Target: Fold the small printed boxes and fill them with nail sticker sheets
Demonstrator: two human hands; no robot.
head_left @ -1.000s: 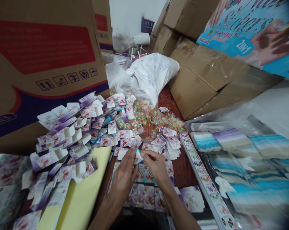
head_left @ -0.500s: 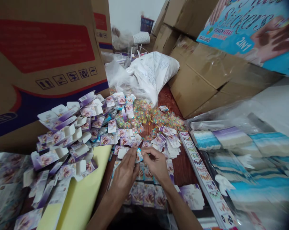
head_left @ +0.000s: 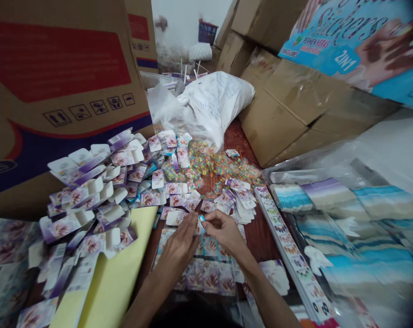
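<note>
Rows of cartons (head_left: pixel 203 275) lie finished-looking at lower centre; left hand (head_left: pixel 181 240) and right hand (head_left: pixel 223 230) hold one blue carton (head_left: pixel 200 224), apparently part-closed, mid-frame.
Open-flapped cartons (head_left: pixel 67 226) heaped at left seem undone; candy packets (head_left: pixel 210 160) lie loose beyond.

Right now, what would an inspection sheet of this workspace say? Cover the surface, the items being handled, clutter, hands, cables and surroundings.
Surface: reddish-brown wooden tabletop, largely covered.
Items being handled: small blue-and-white printed carton between the hands; rows of small purple-printed cartons lie nearer the wearer.
Clutter: heap of purple-and-white paper cartons, many open-flapped, partly over a yellow sheet; clear packets of multicoloured pieces; white printed sack.
Hands: left hand and right hand both hold the small carton.
Cables: nothing seen around the hands.
Surroundings: large brown cardboard box at left, stacked brown cardboard boxes at right, white wall behind.
</note>
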